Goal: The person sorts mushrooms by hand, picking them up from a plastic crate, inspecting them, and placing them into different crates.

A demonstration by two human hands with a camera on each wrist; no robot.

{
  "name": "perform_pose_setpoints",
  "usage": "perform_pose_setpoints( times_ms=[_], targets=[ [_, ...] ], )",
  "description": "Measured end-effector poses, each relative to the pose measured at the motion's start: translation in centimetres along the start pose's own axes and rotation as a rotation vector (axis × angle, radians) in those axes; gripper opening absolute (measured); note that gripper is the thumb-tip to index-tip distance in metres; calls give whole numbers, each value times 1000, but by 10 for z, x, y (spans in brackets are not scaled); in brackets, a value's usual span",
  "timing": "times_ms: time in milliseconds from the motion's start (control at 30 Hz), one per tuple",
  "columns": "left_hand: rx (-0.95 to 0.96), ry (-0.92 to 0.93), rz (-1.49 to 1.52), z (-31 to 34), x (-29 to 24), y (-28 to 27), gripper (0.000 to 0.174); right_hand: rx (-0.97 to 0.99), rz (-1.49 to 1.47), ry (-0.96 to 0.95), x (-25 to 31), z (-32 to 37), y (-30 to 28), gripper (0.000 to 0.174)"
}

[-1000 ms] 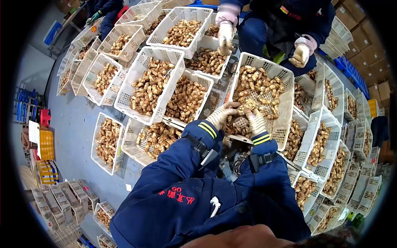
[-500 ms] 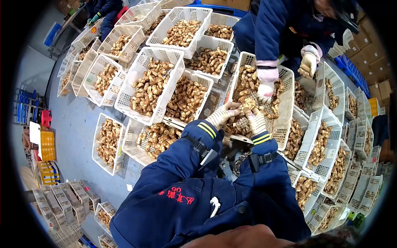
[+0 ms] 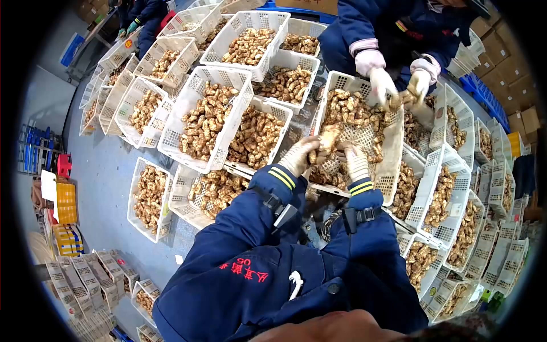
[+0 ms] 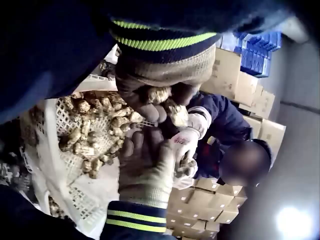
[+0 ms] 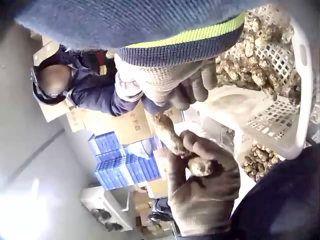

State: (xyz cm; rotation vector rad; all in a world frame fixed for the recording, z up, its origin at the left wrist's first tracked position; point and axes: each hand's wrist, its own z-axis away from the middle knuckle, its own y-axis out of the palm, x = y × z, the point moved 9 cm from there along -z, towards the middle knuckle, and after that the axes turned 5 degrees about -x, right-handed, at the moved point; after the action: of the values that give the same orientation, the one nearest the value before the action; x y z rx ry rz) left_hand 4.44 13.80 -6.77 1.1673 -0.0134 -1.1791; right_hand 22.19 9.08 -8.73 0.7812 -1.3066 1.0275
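Brown knobby pieces are in my gloved left hand (image 3: pixel 302 157): a long pale one (image 3: pixel 329 138) stands up from it, with a shorter one (image 5: pixel 200 166) between its fingers and palm. In the left wrist view the left hand (image 4: pixel 165 82) curls round both pieces. My gloved right hand (image 3: pixel 355 162) is just beside the long piece; in the left wrist view its fingers (image 4: pixel 145 142) are loosely bent with nothing seen between them. Whether it touches the piece is unclear. Under both hands is a white perforated crate (image 3: pixel 393 171) part-filled with similar pieces.
Across the crate another person's gloved hands (image 3: pixel 383 85) hold a brown piece. More filled white crates surround the work, one large crate (image 3: pixel 246 85) at the left and another (image 3: pixel 424 199) at the right. Cardboard boxes (image 3: pixel 496 51) are stacked behind at the right.
The long piece now rises above my left hand, and my hands have drawn slightly apart. The other person's arm reached into the crate, then pulled back towards their other hand.
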Motion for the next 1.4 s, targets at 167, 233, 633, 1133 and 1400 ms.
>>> perform_pose_setpoints(
  times_ms=[167,233,633,1133,1400],
  targets=[
    [-209,52,140,36,-43,-45,26,208,806,98,-12,0,4,50],
    [-238,114,82,69,-74,-56,30,377,972,116,-43,-3,14,47],
    [-843,187,160,225,-43,-323,10,672,1223,241,-128,2,50,54],
    [-541,256,46,170,-95,-232,15,386,1127,171,-57,-18,35,71],
    [-128,168,-69,105,-73,-58,28,208,194,-79,53,12,24,45]
  ],
)
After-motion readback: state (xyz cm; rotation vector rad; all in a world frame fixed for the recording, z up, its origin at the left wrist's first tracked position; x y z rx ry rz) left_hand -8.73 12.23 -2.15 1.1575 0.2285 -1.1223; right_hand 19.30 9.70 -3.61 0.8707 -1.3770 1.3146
